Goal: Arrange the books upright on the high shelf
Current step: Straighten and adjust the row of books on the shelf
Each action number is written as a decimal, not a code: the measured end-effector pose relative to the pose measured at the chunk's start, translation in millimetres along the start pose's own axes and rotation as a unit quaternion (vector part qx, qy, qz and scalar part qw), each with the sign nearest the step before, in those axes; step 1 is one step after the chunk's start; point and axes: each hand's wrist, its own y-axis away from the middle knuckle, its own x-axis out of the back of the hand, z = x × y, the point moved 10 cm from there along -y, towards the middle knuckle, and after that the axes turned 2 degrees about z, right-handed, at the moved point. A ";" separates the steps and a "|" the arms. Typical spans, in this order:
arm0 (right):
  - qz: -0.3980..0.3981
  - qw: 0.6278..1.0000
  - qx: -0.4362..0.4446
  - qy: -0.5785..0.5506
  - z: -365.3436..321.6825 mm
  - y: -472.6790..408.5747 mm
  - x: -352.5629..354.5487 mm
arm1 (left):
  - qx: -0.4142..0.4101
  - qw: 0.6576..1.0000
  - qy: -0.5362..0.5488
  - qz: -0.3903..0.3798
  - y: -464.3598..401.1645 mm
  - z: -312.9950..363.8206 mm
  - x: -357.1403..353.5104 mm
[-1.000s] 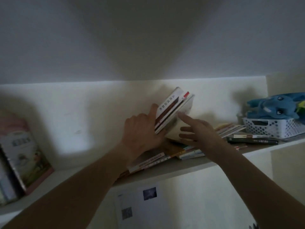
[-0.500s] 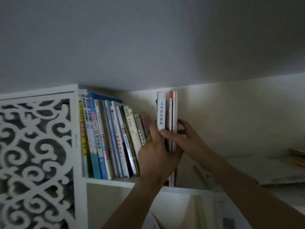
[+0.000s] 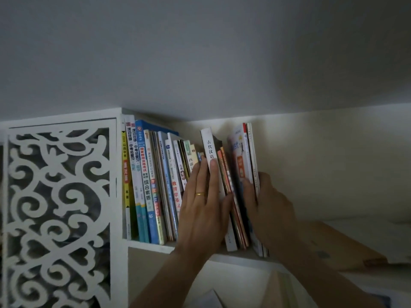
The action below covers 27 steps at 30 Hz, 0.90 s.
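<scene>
Dim shelf (image 3: 233,255): both hands, L (image 3: 203,205) flat, R (image 3: 268,207) prob gripping, steady upright books (image 3: 242,174).

A lived-in home, probably a study corner or bedroom, is being shown here. A white shelf (image 3: 235,257) set high under a plain ceiling (image 3: 200,52) is being filled with a row of books (image 3: 151,185), many looking like school workbooks with Chinese spines, and it is being flanked by a white cut-out scrollwork panel (image 3: 57,214) of a decorative household kind. Dim indoor light is being cast over the cream wall (image 3: 333,163).
</scene>
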 end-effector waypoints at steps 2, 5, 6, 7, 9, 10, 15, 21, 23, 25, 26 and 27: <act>0.018 1.000 0.011 -0.013 -1.3 -5.7 -3.2 | 0.005 1.000 -0.001 0.006 -0.9 -1.7 -8.9; 0.016 0.996 0.040 -0.081 -6.2 -5.6 -1.3 | 0.017 0.999 0.014 0.027 1.6 -0.5 -7.9; 0.015 0.996 0.065 -0.065 -10.9 -4.3 0.8 | 0.024 0.999 0.020 0.033 2.7 0.3 -5.9; 0.006 0.996 0.080 -0.036 -13.1 -2.5 -0.1 | 0.029 0.999 0.024 0.034 4.8 1.2 -4.9; -0.021 0.995 0.090 0.037 -9.1 2.0 -7.0 | 0.032 0.998 0.046 0.034 8.2 3.9 -3.9; -0.026 0.995 0.084 0.052 -5.4 3.3 -8.0 | 0.027 0.998 0.057 0.032 9.0 5.4 -3.3; -0.059 0.995 0.049 0.057 11.0 10.5 -14.3 | 0.025 0.996 0.086 0.027 10.2 4.4 1.3; -0.070 0.994 0.019 0.078 7.1 10.7 -15.7 | 0.076 0.984 0.159 0.013 23.0 -6.0 -1.1; -0.045 0.995 0.018 0.082 5.5 12.5 -13.6 | 0.095 0.985 0.142 0.029 26.2 -7.6 5.4; -0.021 0.996 0.010 0.088 6.7 13.9 -11.6 | 0.113 0.984 0.131 0.047 25.3 -2.7 14.0; -0.013 0.996 -0.001 0.087 8.5 14.6 -10.6 | 0.137 0.980 0.135 0.044 22.1 -0.7 15.8; -0.008 0.996 -0.011 0.085 10.0 15.3 -10.1 | 0.171 0.975 0.140 0.031 17.7 0.0 13.9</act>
